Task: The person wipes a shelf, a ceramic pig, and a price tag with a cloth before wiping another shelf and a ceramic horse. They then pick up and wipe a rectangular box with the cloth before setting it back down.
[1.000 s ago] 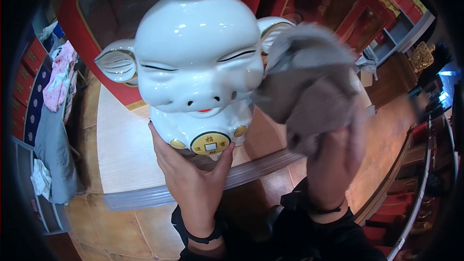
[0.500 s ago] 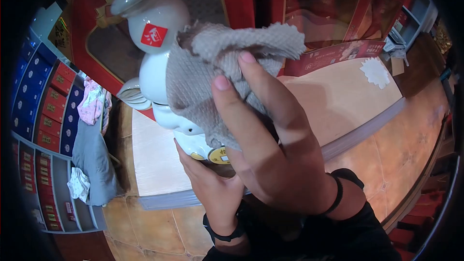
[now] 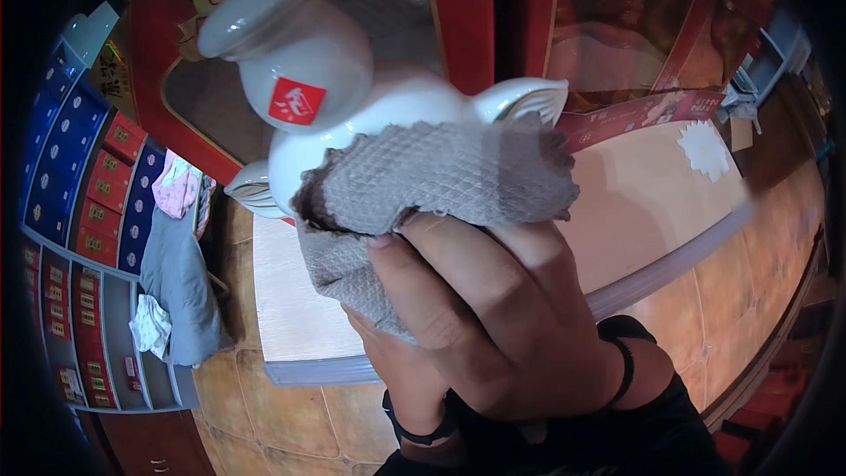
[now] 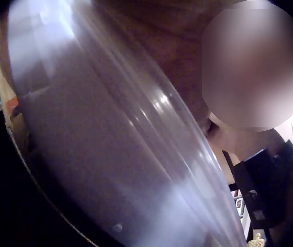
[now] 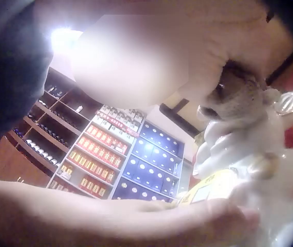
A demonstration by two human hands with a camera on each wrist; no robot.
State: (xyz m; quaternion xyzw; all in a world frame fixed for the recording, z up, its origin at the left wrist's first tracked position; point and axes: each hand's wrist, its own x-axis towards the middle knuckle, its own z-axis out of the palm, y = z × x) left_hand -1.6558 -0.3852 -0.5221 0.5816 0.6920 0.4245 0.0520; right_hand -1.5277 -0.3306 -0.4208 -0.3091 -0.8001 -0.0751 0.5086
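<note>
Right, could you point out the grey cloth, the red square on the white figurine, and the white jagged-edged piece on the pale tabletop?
Grey cloth [image 3: 441, 172]: head view, middle of its upper fold.
Red square [image 3: 298, 101]: head view, its middle.
White jagged-edged piece [image 3: 703, 152]: head view, its middle.

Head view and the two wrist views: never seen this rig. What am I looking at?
No robot here: a person works bare-handed. One camera, worn on the head, looks forward and down; one on each wrist looks at that hand's work. In the head view, the right hand grips a grey textured cloth against a glossy white figurine. The left hand is low, partly hidden, so its grip can't be read. A white jagged-edged piece lies on the pale tabletop. The left wrist view shows mostly clear edging; the right wrist view catches the figurine and stocked shelves.
</note>
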